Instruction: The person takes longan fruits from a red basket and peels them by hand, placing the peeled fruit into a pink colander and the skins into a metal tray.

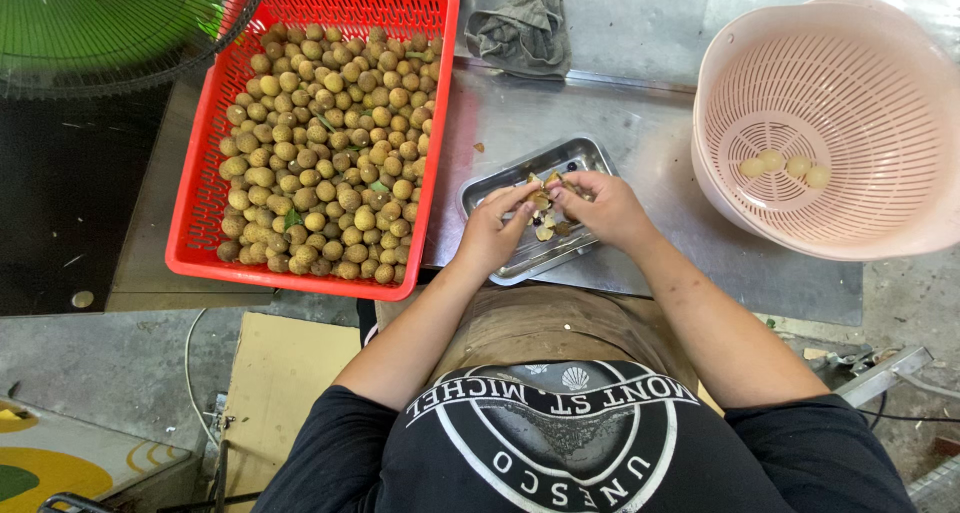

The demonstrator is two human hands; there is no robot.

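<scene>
Longan (546, 195) pinched between both sets of fingertips, right over the small metal tray (590, 158) — your left hand (492, 231) and right hand (603, 209) are closed on it, mid-peel by the look of it. Next you'd need a clean pull of the shell, bits dropping among the scraps (548, 231).

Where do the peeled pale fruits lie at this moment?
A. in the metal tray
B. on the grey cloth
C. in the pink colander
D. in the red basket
C: four pale peeled fruits lie inside the pink colander; the red basket holds only brown unpeeled ones.
</scene>
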